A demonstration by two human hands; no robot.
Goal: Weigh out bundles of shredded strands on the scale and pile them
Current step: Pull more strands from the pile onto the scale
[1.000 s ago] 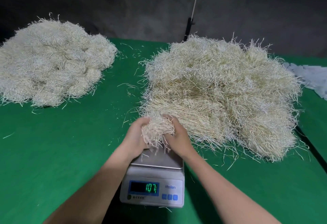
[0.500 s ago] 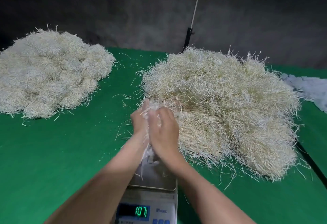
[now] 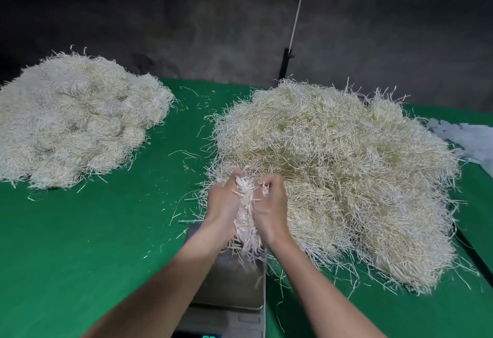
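A bundle of pale shredded strands [image 3: 246,220] hangs upright between my two hands, above the far end of the scale's steel pan [image 3: 234,281]. My left hand [image 3: 222,201] grips its left side and my right hand [image 3: 270,204] grips its right side, fingers curled into the strands. The bundle's lower ends dangle just over the pan. The scale's display at the bottom edge is mostly cut off. A large loose heap of strands [image 3: 338,175] lies right behind my hands. A pile of rounded bundles [image 3: 72,124] sits at the far left.
A green cloth [image 3: 93,244] covers the table, with stray strands scattered between the two heaps. White scraps [image 3: 469,137] lie at the right edge. A dark wall and a thin pole [image 3: 286,62] stand behind the table.
Both hands lifted the bundle off the scale pan and turned it upright. The view tilted up, so the scale slid toward the bottom edge.
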